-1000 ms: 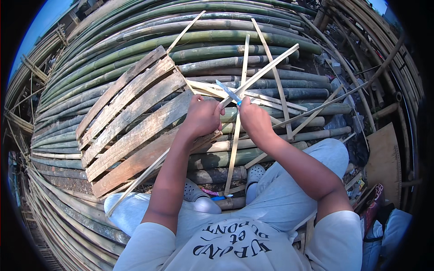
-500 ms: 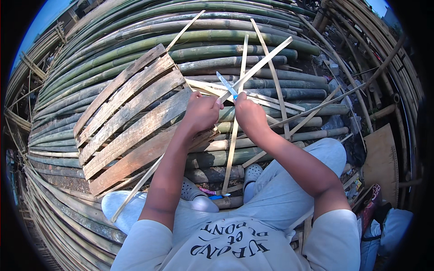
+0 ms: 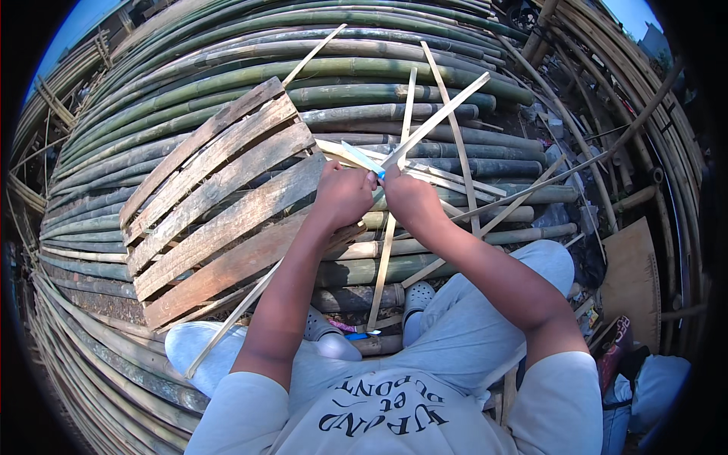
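Observation:
My left hand (image 3: 343, 196) is closed around a pale bamboo strip (image 3: 444, 114), whose far end slants up to the right. Against that strip lies the blade of a knife (image 3: 359, 155), pointing up and to the left. My right hand (image 3: 409, 199) grips the knife's blue handle, close beside the left hand. Another length of strip (image 3: 231, 322) shows below my left forearm and rests on my left knee; whether it belongs to the held one is hidden. Several loose strips (image 3: 461, 144) cross one another beyond and beside my hands.
A slatted wooden panel (image 3: 220, 201) lies left of my hands. Rows of green bamboo poles (image 3: 364, 68) spread beneath and beyond it. To the right stand a brown board (image 3: 633, 280) and more stacked poles (image 3: 607, 68). A bag (image 3: 660, 390) sits at the lower right.
The knife has tilted further left, and its blade now lies lower across the strip. My right hand has shifted slightly left and down toward the left hand.

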The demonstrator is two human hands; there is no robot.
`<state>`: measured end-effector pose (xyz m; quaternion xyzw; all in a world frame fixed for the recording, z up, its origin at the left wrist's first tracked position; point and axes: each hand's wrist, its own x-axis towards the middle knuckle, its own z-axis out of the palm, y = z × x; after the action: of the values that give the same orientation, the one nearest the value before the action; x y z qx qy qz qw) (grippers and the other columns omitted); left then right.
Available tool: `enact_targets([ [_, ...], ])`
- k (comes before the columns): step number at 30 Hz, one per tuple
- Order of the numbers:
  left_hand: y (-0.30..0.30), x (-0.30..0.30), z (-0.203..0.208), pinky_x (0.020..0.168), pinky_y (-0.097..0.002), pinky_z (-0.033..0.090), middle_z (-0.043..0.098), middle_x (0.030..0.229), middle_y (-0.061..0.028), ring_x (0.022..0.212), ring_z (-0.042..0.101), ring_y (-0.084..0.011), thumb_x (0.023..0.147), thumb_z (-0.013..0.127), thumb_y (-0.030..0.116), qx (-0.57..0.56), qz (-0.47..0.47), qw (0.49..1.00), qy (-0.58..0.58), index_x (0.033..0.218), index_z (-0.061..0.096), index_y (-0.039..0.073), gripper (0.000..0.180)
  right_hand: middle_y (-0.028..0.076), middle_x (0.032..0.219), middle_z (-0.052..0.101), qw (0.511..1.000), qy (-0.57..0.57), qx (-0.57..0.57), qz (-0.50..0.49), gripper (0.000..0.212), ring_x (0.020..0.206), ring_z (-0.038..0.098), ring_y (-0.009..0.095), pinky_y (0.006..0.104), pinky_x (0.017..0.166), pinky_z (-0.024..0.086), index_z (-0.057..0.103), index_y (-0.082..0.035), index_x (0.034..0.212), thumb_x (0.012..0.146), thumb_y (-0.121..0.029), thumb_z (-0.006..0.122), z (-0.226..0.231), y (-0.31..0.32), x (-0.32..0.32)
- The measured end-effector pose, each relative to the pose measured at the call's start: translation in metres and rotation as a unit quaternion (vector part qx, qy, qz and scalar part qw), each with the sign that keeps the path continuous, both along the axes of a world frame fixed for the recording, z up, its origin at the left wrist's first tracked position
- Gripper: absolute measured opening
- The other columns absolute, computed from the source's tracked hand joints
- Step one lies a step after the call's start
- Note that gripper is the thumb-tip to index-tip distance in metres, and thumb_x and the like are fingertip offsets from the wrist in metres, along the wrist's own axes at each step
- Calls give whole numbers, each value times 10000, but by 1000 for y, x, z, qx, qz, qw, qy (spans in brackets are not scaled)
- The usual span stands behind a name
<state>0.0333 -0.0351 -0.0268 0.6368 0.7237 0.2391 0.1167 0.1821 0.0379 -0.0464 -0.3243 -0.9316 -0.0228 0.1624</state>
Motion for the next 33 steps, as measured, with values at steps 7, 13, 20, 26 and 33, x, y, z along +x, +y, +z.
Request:
enact_targets([
  [7,0,-4,-6,967,-386,333,664,735,-83,772,590,-246,1011,431,234,6,-8,999,31,824,673,121,327,151,609,640,999,25,22,17,219,554,680,329,422,466,539,514,-15,886,980,-213,525,-4,18,5],
  [13,3,-3,-2,978,-394,329,672,755,-88,792,597,-252,1015,422,239,-47,1,998,41,830,676,119,336,188,643,652,1000,-24,1,16,264,566,683,351,444,482,546,516,-7,891,992,-251,527,-2,13,4],
  [20,4,-3,-3,981,-403,326,675,757,-91,786,602,-260,1015,422,245,-2,1,1000,25,826,679,117,344,208,616,632,999,37,-2,-36,220,595,690,367,462,502,557,504,8,888,971,-194,523,9,35,8],
  [26,4,0,-1,989,-411,322,677,757,-101,796,614,-268,1018,419,245,-16,-4,999,27,830,685,120,349,196,621,638,998,10,-26,-59,244,584,680,383,479,506,554,508,0,914,998,-229,506,15,39,9],
  [33,6,4,7,991,-406,325,672,741,-103,815,604,-263,1022,424,247,-29,16,999,14,818,687,113,358,210,675,653,999,-47,-8,0,249,598,674,385,489,502,536,484,-6,941,1006,-246,497,19,58,27],
])
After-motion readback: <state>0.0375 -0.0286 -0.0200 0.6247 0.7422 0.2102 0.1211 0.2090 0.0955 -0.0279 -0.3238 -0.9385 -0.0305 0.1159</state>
